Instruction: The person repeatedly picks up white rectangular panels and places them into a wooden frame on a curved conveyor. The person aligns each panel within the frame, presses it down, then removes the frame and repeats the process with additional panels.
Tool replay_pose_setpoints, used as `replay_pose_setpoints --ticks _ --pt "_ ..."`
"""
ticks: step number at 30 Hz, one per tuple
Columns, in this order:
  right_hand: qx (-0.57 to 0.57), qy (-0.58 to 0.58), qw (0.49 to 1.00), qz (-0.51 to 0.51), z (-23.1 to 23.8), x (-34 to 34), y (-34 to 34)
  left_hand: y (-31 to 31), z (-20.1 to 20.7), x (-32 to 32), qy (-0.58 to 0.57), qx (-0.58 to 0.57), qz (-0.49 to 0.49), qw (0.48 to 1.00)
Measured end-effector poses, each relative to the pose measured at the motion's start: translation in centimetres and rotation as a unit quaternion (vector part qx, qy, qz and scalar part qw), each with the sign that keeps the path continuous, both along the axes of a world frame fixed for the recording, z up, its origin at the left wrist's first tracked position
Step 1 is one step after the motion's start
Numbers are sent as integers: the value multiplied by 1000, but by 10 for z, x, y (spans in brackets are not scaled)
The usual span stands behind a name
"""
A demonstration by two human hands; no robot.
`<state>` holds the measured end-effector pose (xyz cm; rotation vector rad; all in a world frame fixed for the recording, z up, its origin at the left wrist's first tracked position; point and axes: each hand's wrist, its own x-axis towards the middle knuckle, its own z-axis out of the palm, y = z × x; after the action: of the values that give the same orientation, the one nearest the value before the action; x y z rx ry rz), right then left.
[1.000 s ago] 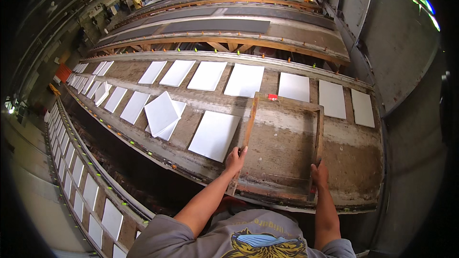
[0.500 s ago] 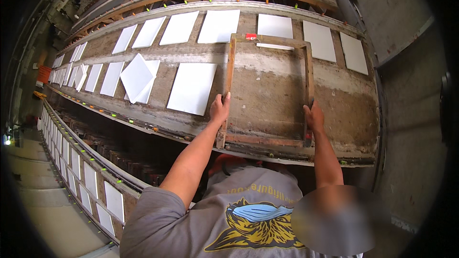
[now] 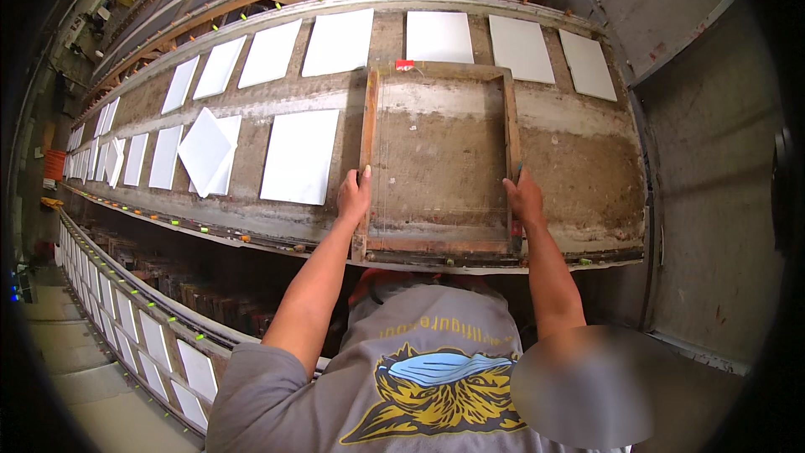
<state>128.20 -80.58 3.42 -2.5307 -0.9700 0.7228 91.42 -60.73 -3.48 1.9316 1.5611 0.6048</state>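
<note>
A wooden rectangular frame (image 3: 508, 117), which looks like a printing screen, is level over the near side of a long work table (image 3: 579, 164). Its inside is see-through, with thin lines along the edges, and the stained tabletop shows through. My left hand (image 3: 354, 195) is closed round the left bar, thumb on top. On the right bar, my right hand (image 3: 524, 195) grips at about the same height. A red tag (image 3: 404, 65) sits on the far bar, close to a white sheet (image 3: 440, 36). Whether the frame touches the table I cannot tell.
More white sheets lie in two rows along the table, including a single sheet (image 3: 300, 156) left of the frame and a tilted one (image 3: 206, 153) overlapping another. Coloured clips line the table edges. A second table with sheets (image 3: 197, 369) stands lower left; a grey wall (image 3: 713, 159) rises at right.
The whole view has shifted, moving the scene left. The frame has come slightly nearer me, and the white strip seen inside its far bar no longer shows. Both hands keep their grip.
</note>
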Motion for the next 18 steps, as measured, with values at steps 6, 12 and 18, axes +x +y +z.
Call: replay_pose_setpoints --ticks 6,12,18 --pt "-24 10 1000 -2 4 -2 -7 -4 12 4 40 -50 -32 997" --pt "-24 3 1000 -4 -5 1 -6 -8 19 6 58 -64 -39 995" --pt "-77 -58 995 -22 -2 -6 0 -11 33 11 140 -76 -21 987"
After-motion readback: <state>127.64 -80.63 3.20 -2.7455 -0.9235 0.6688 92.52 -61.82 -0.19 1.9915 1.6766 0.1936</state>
